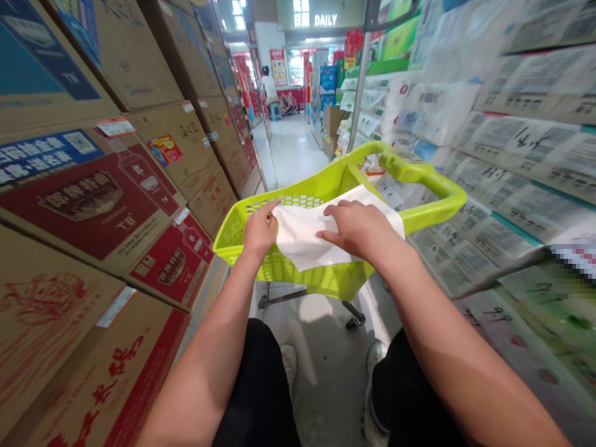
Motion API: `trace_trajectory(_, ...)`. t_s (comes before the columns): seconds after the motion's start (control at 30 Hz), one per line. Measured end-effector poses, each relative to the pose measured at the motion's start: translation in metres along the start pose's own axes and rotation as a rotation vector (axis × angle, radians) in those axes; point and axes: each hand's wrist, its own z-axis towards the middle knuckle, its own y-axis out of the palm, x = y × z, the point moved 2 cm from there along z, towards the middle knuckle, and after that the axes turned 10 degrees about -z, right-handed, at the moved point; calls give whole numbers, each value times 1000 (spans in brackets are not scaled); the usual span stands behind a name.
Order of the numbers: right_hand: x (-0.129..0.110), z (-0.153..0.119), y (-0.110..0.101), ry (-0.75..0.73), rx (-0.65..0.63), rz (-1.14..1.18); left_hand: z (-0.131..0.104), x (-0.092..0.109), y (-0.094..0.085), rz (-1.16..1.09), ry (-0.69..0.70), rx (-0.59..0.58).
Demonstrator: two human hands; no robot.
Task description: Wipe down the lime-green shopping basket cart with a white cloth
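Note:
A lime-green shopping cart (302, 284) stands in front of me, its perforated basket turned sideways and its handle at the right. Over the basket's near rim lies a white cloth (302, 239), hanging down the side. My left hand (261, 230) is closed round the rim at the cloth's left edge, some of its fingers hidden. Bent over the cloth, my right hand (357, 226) presses it against the rim, with thumb and forefinger on its near face and the other fingertips partly hidden.
Stacked cardboard cartons (172, 149) line the left side closely. Wrapped paper packs (526, 143) are piled on the right, beside a metal post (359, 93). Between them the aisle floor (294, 149) runs back to a person (269, 85) near a blue stool (275, 110).

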Motion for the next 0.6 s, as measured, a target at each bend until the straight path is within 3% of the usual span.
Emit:
trace_trajectory(0.1,-13,12,20,19,-186,3,-7,1,-1,77,-25,-173)
trace_trajectory(0.17,-21,15,32,31,-226,-23,-13,9,-1,111,-36,-207)
trace_trajectory(0.3,-31,10,45,-54,-35,-68,-23,31,1,118,-6,-213)
trace_trajectory(0.4,-31,3,48,-104,108,-61,-25,35,0,117,57,-211)
trace_trajectory(0.5,-21,0,48,-31,174,-43,-24,27,-6,186,60,-194)
trace_trajectory(0.6,1,-1,45,100,237,-74,-21,18,-11,366,-8,-266)
